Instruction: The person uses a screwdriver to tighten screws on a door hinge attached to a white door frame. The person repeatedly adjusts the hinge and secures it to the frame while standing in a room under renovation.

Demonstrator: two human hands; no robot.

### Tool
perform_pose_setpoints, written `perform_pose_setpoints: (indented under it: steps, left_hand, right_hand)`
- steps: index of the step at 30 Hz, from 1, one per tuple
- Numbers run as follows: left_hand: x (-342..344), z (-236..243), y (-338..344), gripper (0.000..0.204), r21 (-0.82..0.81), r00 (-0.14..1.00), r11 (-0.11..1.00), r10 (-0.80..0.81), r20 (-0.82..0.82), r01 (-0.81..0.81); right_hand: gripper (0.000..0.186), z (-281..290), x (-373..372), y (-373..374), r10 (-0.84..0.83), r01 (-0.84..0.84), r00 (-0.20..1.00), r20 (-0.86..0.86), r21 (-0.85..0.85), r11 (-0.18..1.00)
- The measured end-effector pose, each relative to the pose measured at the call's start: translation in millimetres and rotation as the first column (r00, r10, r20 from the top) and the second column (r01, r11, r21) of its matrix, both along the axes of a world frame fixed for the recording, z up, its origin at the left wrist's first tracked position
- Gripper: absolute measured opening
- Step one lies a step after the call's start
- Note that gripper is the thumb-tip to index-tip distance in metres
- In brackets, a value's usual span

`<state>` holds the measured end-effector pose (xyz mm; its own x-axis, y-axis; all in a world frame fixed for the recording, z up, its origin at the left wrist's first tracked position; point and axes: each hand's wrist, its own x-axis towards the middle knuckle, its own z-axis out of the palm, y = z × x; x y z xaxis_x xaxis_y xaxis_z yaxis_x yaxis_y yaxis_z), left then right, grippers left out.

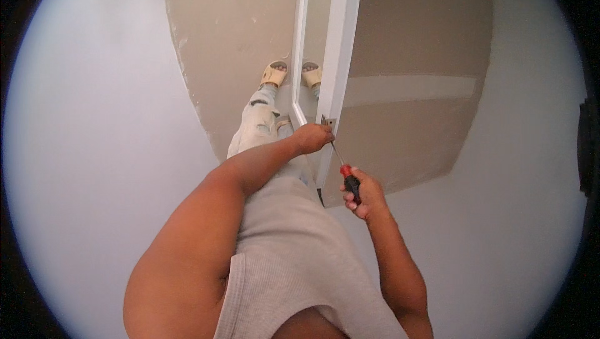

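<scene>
My right hand (365,193) is closed round the red and black handle of a screwdriver (351,182). Its thin metal shaft points up and left, toward a small metal plate (330,122) on the edge of a white door or frame (337,57). My left hand (314,138) is pinched just below that plate, close to the end of the shaft. Those fingers hide the screwdriver's tip and whatever they pinch.
Brown floor (412,45) lies on both sides of the white frame, with a lighter strip (412,90) across the right part. Pale walls (94,120) rise at left and right. Tan sandals (274,74) show beside a narrow white upright (300,39).
</scene>
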<state>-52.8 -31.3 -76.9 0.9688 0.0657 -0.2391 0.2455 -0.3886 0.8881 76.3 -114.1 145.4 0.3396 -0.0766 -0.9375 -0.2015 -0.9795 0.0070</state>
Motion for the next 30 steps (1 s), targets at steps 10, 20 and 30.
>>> perform_pose_setpoints:
  steps: [10,20,30]
  left_hand:
    - [2.8,9.6,3.3,0.019,0.014,0.998,1.0,-0.027,-0.058,0.028]
    - [4.0,-8.3,-7.0,0.014,0.089,1.0,0.996,0.007,-0.009,-0.006]
    - [2.4,-19.7,-9.1,0.02,0.095,0.999,0.995,-0.027,0.039,0.023]
  right_hand:
    - [0.03,-5.0,-28.7,13.4,0.685,-0.729,0.639,0.35,-0.006,0.684]
    - [0.032,16.5,-31.4,9.8,0.923,-0.987,0.063,0.38,-0.112,0.113]
    - [0.032,14.7,-30.2,30.7,0.009,-0.011,0.995,0.096,0.021,1.0]
